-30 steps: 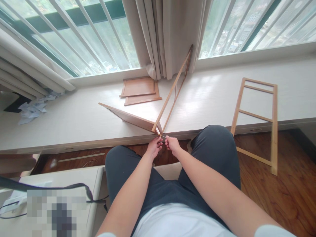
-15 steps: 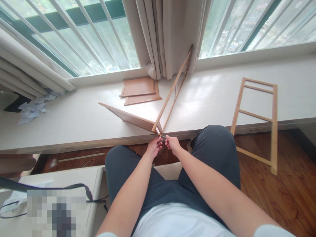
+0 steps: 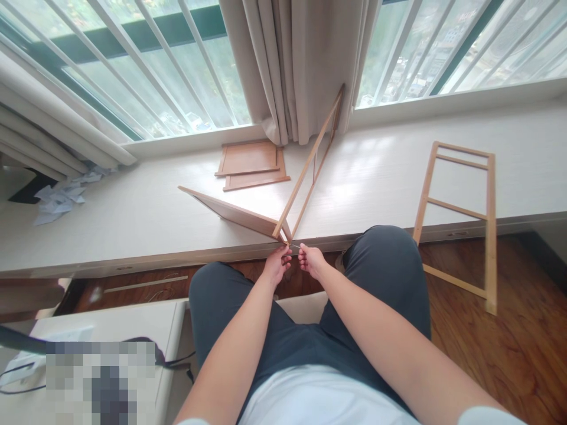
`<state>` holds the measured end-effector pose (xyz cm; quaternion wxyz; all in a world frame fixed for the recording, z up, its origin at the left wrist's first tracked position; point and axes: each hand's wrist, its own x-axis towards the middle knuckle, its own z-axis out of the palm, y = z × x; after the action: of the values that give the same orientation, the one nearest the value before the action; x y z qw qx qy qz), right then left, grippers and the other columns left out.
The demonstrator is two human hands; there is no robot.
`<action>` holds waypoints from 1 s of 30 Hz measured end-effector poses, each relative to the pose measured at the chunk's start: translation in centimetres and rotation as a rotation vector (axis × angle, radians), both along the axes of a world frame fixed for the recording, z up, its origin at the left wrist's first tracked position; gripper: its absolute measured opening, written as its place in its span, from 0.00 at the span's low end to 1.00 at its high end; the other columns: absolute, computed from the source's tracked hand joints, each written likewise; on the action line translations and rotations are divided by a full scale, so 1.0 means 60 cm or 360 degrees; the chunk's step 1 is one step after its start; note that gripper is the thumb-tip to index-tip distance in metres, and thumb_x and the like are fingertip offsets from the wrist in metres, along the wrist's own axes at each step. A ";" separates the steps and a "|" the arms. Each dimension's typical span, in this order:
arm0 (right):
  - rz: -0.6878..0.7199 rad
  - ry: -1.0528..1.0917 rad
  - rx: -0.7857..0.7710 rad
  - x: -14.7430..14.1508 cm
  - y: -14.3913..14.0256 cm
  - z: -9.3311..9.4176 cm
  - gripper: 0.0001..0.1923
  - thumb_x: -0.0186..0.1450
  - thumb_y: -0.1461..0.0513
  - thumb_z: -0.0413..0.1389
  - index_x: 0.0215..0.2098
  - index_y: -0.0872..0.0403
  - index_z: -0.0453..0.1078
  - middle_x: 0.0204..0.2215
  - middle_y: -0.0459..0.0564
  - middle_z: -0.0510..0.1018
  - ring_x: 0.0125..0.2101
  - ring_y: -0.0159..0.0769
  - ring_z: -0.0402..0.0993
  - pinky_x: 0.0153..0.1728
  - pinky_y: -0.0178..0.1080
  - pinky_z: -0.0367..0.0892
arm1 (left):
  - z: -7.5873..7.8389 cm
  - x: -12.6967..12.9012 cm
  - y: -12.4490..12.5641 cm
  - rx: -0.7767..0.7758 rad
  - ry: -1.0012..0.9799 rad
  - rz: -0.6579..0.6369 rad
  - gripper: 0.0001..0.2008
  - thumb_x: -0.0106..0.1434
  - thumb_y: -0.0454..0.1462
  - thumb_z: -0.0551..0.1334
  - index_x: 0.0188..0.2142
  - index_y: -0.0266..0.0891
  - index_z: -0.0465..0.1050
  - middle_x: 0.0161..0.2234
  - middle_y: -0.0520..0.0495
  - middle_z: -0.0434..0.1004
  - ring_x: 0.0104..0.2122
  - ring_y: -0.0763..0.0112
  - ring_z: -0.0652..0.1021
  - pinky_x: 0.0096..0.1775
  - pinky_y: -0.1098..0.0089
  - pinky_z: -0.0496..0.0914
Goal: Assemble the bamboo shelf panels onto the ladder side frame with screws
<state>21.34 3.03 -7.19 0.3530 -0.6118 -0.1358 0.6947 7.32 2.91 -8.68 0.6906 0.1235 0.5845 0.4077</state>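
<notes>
The person sits facing the window, knees up against the edge of the long white tabletop (image 3: 133, 224). Both hands meet at that edge, right at the near corner where a wooden panel (image 3: 234, 213) joins a slim wooden frame (image 3: 310, 165). The left hand (image 3: 277, 267) has its fingers (image 3: 286, 255) curled and pressed together around the corner of the joint. The right hand (image 3: 311, 261) sits just beside it, its fingers (image 3: 303, 251) pinching a thin metal tool (image 3: 293, 245) that points into the corner; what kind of tool it is I cannot tell, it is too small to make out.

The panel stands on its edge on the tabletop and runs off to the left from the joint. The frame runs from the same corner away toward the window, its far end touching the beige curtain (image 3: 296, 65). Together they make a V that opens away from the person.

Behind the V, near the window sill, two flat boards (image 3: 250, 165) lie stacked, one partly over the other. Off to the right a second frame (image 3: 460, 206) with cross rungs leans against the tabletop edge, its foot on the wood floor (image 3: 509, 354). At the far left of the tabletop lies a heap of crumpled paper (image 3: 62, 195).
</notes>
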 end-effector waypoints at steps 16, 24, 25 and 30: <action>-0.0088 -0.0162 0.1267 0.018 -0.006 0.170 0.29 0.69 0.43 0.55 0.19 0.53 0.68 0.15 0.45 0.68 0.18 0.31 0.62 0.24 0.35 0.59 | -0.003 -0.001 -0.002 0.0032 -0.0010 -0.0025 0.17 0.54 0.41 0.75 0.41 0.40 0.75 0.34 0.49 0.79 0.26 0.76 0.75 0.27 0.74 0.64; 0.0032 -0.0167 0.1280 0.007 -0.003 0.193 0.28 0.68 0.43 0.56 0.19 0.53 0.68 0.15 0.45 0.69 0.18 0.30 0.63 0.23 0.34 0.59 | -0.006 -0.001 -0.003 0.0035 0.0026 -0.0040 0.17 0.55 0.42 0.74 0.41 0.40 0.74 0.33 0.50 0.79 0.24 0.78 0.73 0.26 0.75 0.63; 0.0034 -0.0177 0.1271 0.006 -0.003 0.194 0.28 0.68 0.43 0.56 0.19 0.53 0.68 0.15 0.45 0.69 0.18 0.30 0.63 0.23 0.34 0.59 | -0.006 -0.002 -0.003 0.0036 0.0029 -0.0045 0.17 0.55 0.42 0.74 0.41 0.40 0.74 0.33 0.50 0.79 0.24 0.78 0.73 0.26 0.75 0.62; 0.0048 -0.0184 0.1237 0.006 0.001 0.192 0.29 0.67 0.41 0.55 0.19 0.53 0.68 0.15 0.45 0.68 0.18 0.31 0.63 0.22 0.34 0.59 | -0.010 -0.003 -0.003 0.0041 0.0039 -0.0062 0.17 0.55 0.43 0.74 0.41 0.40 0.75 0.33 0.50 0.79 0.24 0.77 0.73 0.26 0.75 0.62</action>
<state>21.68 3.08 4.35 0.5399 -0.4687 -0.4174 0.5610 7.15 2.75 -9.31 0.6895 0.1487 0.5851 0.4002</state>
